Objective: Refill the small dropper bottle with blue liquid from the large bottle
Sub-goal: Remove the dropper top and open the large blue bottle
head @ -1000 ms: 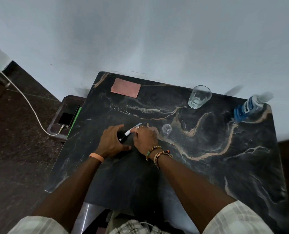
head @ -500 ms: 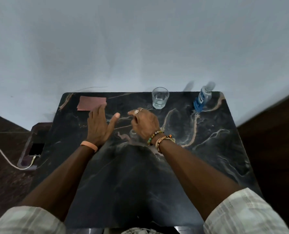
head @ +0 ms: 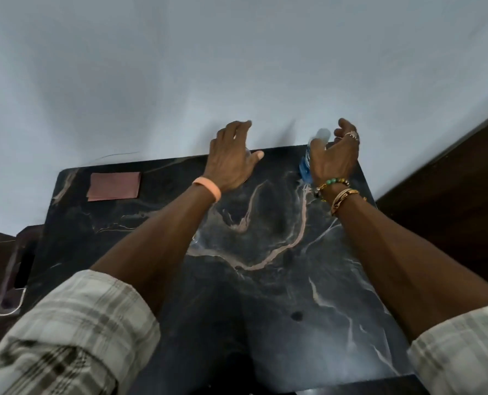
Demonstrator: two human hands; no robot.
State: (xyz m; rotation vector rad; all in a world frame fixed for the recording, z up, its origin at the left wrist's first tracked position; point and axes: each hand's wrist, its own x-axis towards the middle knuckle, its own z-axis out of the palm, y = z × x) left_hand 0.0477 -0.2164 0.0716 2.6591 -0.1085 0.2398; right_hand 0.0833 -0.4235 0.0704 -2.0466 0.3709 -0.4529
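The large bottle [head: 305,168] of blue liquid stands at the table's far right corner, its pale cap [head: 323,134] showing between my fingers. My right hand [head: 334,158] reaches around it with thumb and fingers spread on either side of the neck, and a gap shows beside the cap. My left hand [head: 231,158] hovers at the far edge with loosely curved fingers and holds nothing. The small dropper bottle cannot be made out. A small clear piece [head: 195,241] peeks out beside my left forearm.
The black marble table [head: 265,280] stands against a white wall. A pink cloth [head: 114,185] lies at its far left. My left hand hides nearly all of the water glass [head: 247,153]. A phone on a cable [head: 23,269] rests on a low stand at the left.
Both hands left the middle of the table and moved to its far edge. The right hand went to the large bottle, the left in front of the glass. The camera tilted.
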